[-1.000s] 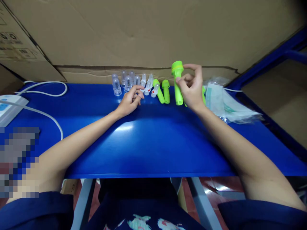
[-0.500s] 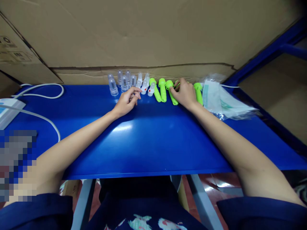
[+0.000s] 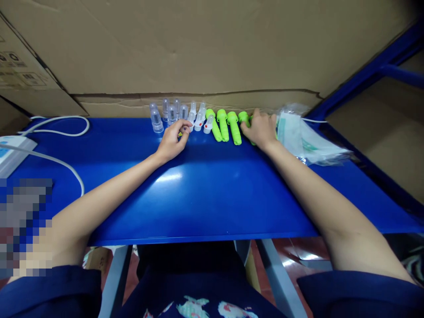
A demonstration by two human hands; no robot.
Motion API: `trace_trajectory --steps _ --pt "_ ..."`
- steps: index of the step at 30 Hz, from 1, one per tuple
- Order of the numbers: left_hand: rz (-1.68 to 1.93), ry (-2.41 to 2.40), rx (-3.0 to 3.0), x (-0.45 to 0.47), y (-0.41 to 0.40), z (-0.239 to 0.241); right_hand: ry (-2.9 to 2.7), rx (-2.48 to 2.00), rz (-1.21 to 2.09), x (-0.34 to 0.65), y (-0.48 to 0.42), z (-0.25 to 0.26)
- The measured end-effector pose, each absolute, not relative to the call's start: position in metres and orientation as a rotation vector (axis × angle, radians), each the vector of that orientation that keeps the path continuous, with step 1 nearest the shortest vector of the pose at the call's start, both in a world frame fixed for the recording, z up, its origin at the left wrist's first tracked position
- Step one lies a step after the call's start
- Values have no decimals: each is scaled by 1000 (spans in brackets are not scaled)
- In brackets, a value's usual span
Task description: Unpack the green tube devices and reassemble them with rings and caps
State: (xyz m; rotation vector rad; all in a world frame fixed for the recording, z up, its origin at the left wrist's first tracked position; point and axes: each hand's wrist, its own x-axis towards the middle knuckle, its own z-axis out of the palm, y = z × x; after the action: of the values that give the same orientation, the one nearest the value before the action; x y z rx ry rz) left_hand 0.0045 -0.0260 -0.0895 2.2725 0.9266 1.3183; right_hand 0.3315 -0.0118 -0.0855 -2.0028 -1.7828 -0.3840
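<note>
My left hand (image 3: 174, 140) is closed, its fingers curled in front of the clear bottles. A small yellow-green spot shows between thumb and fingers; what it belongs to is hidden. My right hand (image 3: 261, 130) is bent over the right end of a row of bright green flashlight-shaped pieces (image 3: 234, 128), fingers curled down around one or more of them and hiding much of these. Left of the row stand several small clear-topped pieces with white bases (image 3: 208, 124), some with a red dot. Further left are several clear plastic bottle-shaped covers (image 3: 156, 118).
Clear plastic bags with white and green sheets (image 3: 298, 134) lie right of my right hand. A white power strip (image 3: 16, 152) and cable (image 3: 71, 167) lie at the left. Cardboard (image 3: 198, 48) walls the back of the blue table (image 3: 198, 198).
My right hand has shifted slightly right along the row. Another green piece now shows left of it, and the green pieces lie closer together. My left hand has barely moved.
</note>
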Motion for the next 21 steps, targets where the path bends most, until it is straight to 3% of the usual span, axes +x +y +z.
trace_trajectory --steps 9,16,21 --pt "1304 1485 2530 -8 -18 -90 -1659 -1965 -354 323 -19 -73" --pt "1182 1530 2581 -9 -14 -98 -1573 -1483 -379 308 -33 -57" --pt "1108 1597 2583 -9 -13 -99 -1866 -1314 -400 273 -53 -67"
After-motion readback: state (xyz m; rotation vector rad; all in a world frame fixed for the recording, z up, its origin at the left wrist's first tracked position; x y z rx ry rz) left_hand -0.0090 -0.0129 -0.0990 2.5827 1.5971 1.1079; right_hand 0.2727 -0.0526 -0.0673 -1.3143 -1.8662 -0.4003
